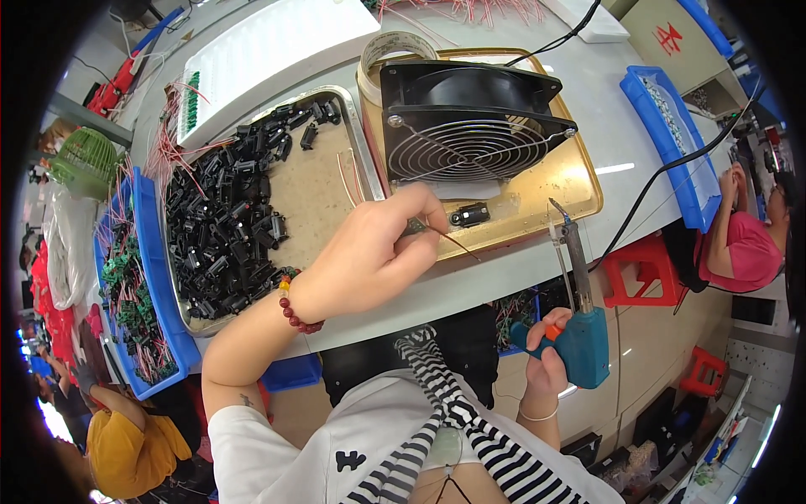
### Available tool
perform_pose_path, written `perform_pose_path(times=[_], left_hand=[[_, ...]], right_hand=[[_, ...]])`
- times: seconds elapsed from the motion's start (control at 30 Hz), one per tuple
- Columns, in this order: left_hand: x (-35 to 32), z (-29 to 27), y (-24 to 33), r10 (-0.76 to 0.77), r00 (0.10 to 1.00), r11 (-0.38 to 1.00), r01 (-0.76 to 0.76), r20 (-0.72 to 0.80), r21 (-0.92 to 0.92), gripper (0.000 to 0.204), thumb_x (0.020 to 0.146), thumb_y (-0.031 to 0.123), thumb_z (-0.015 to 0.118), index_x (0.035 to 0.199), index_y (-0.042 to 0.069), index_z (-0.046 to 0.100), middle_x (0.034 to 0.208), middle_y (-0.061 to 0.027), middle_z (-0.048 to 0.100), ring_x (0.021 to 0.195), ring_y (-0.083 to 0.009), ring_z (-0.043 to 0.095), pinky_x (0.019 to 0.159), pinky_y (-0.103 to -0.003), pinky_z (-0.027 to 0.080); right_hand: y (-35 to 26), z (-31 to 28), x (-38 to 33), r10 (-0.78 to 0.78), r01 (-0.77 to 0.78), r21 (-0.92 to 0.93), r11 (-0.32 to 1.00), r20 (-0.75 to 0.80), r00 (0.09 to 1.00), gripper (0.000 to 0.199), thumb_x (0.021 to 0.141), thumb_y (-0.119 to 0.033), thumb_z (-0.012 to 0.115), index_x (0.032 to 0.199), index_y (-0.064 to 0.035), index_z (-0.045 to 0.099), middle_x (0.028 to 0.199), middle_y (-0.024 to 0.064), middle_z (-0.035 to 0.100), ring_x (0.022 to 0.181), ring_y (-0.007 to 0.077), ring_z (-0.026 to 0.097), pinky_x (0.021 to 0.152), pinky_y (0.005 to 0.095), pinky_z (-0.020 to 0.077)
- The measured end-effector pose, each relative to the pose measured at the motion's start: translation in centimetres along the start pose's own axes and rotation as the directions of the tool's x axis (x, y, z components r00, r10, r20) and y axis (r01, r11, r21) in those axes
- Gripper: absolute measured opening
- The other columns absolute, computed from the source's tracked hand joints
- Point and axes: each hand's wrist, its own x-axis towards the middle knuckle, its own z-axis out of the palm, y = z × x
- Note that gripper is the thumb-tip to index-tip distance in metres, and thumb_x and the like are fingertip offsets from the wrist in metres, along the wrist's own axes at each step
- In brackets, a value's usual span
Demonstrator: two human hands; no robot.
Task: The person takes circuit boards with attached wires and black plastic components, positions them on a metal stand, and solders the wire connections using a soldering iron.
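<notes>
While a blue bin (pixel 159 277) of wired green parts sits far left, a steel tray (pixel 357 139) beside it holds black connectors (pixel 222 235). Left hand (pixel 369 252) pinches a thin wire (pixel 453 241) over the gold tray (pixel 579 181), near a black fan (pixel 470 113). Right hand (pixel 546 353), below the grey worktop (pixel 604 126) edge, is clamped on a teal soldering gun (pixel 583 332).

One black fan (pixel 470 118), one blue soldering gun (pixel 579 328) and one roll of tape (pixel 388 49) can be seen. Two metal trays (pixel 357 139) and two red stools (pixel 642 269) are counted. The small black parts (pixel 222 227) are heaped too thickly to be counted.
</notes>
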Motion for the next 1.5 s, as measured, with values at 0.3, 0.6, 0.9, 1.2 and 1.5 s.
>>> perform_pose_path(times=[0.3, 0.6, 0.9, 1.2, 1.5], left_hand=[[0.3, 0.3, 0.6, 0.046, 0.999, 0.980, -0.040, -0.027, 0.196, 0.010, 0.087, 0.011, 0.059, 0.086, 0.002, 0.056, 0.068, -0.0119, 0.059, 0.054, -0.0283, 0.057, 0.050, -0.037, 0.044], [1.6, 1.4, -0.4, 0.412, 0.904, 0.755, -0.268, -0.116, 0.598, 0.009, 0.081, 0.005, 0.065, 0.090, 0.005, 0.066, 0.075, -0.0093, 0.062, 0.062, -0.0267, 0.061, 0.055, -0.035, 0.048], [1.3, 1.3, -0.3, 0.374, 0.915, 0.772, -0.215, -0.153, 0.598, 0.010, 0.080, 0.004, 0.067, 0.089, 0.004, 0.066, 0.078, -0.0094, 0.062, 0.064, -0.0263, 0.061, 0.055, -0.034, 0.049], [1.9, 1.8, -1.3, 0.454, 0.846, 0.839, -0.300, -0.280, 0.454, 0.007, 0.079, 0.004, 0.068, 0.085, 0.003, 0.064, 0.076, -0.0086, 0.063, 0.063, -0.0244, 0.061, 0.056, -0.033, 0.049], [1.9, 2.1, -1.8, 0.457, 0.852, 0.821, -0.294, -0.256, 0.489, 0.007, 0.079, 0.002, 0.069, 0.086, 0.001, 0.066, 0.077, -0.0086, 0.064, 0.063, -0.0217, 0.061, 0.055, -0.030, 0.049]], right_hand=[[0.0, 0.0, -0.1, -0.012, 0.012, -0.012, 1.000, -0.011, 1.000, 0.044, 0.075, -0.013, 0.063, 0.116, -0.0002, 0.051, 0.109, 0.0149, 0.050, 0.064, 0.0166, 0.054, 0.058, 0.0260, 0.0409], [-0.5, 0.3, -0.1, 0.008, -0.008, -0.058, 0.998, -0.004, 1.000, 0.046, 0.075, -0.014, 0.063, 0.117, 0.0004, 0.051, 0.108, 0.0155, 0.052, 0.064, 0.0173, 0.054, 0.058, 0.0259, 0.0412], [-0.8, 0.9, -0.6, 0.048, -0.038, -0.213, 0.976, 0.042, 0.998, 0.048, 0.076, -0.020, 0.067, 0.116, -0.0002, 0.051, 0.109, 0.0169, 0.053, 0.064, 0.0165, 0.052, 0.058, 0.0256, 0.0416], [-1.2, 1.6, -0.9, 0.075, -0.065, -0.209, 0.976, 0.039, 0.996, 0.047, 0.078, -0.016, 0.070, 0.114, 0.0059, 0.050, 0.108, 0.0187, 0.059, 0.070, 0.0171, 0.060, 0.065, 0.0263, 0.0475], [-1.1, 1.7, -0.9, 0.039, -0.015, -0.417, 0.909, 0.048, 0.998, 0.030, 0.079, -0.018, 0.068, 0.097, 0.0056, 0.061, 0.085, 0.0129, 0.062, 0.061, 0.0170, 0.060, 0.061, 0.0258, 0.0471]])
